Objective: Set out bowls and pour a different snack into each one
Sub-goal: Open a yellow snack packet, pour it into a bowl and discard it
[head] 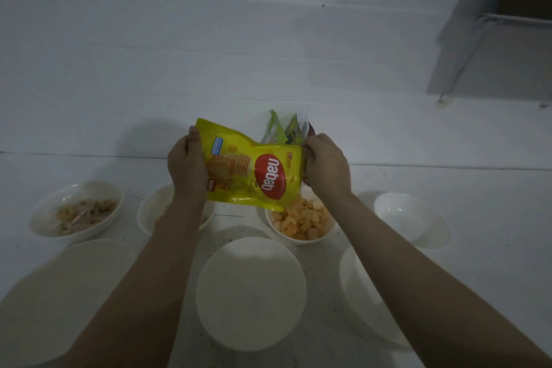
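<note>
I hold a yellow Nabati snack bag [251, 170] sideways above the counter. My left hand [186, 164] grips its bottom end and my right hand [327, 166] pinches its top end. Below the bag's right end a white bowl [301, 240] holds orange crackers. Another white bowl [149, 212] sits behind my left forearm, its contents mostly hidden. At the far left a white bowl [76, 209] holds a mixed snack. White bowls with nothing in them sit at the front middle [251, 293], front left [59, 293], front right [361, 293] and back right [412, 219].
Green snack bags [282, 131] and a dark red one [310, 130] lean against the white tiled wall behind my hands. The white counter [493, 203] runs left to right. A dark cabinet corner [507, 9] hangs at the upper right.
</note>
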`<control>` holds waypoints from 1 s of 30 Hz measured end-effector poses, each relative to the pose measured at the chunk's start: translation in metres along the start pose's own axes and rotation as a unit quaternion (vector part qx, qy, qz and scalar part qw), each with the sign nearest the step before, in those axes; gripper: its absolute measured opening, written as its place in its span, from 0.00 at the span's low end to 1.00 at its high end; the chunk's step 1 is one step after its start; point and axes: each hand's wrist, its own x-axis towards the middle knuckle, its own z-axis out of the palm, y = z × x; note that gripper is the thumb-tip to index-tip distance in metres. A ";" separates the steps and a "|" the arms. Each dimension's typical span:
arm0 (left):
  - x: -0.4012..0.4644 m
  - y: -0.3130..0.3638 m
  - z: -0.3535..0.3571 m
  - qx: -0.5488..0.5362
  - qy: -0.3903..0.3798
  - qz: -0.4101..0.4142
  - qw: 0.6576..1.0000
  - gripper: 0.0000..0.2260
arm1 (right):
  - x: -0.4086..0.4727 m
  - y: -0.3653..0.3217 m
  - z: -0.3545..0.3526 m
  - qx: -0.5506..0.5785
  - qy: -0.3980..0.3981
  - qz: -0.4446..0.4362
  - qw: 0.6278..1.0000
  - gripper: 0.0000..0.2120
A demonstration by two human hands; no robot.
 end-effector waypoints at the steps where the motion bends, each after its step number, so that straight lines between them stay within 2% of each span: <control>1: 0.000 -0.001 0.000 -0.002 0.002 -0.008 1.000 0.21 | 0.001 -0.001 0.000 0.017 0.001 0.010 1.000 0.10; 7: -0.005 -0.005 -0.006 -0.067 0.035 -0.044 0.996 0.20 | 0.010 -0.011 0.003 0.108 0.017 0.023 0.994 0.10; 15: -0.014 0.001 -0.007 -0.110 0.047 -0.063 0.991 0.20 | 0.016 -0.017 -0.001 0.114 0.044 0.014 0.992 0.10; 22: -0.037 0.010 0.019 -0.113 0.023 -0.063 0.991 0.19 | 0.002 0.009 -0.032 0.109 0.074 0.032 0.991 0.09; 30: -0.089 0.025 0.097 -0.133 -0.066 -0.079 0.986 0.20 | -0.020 0.079 -0.103 0.070 0.105 0.092 0.988 0.10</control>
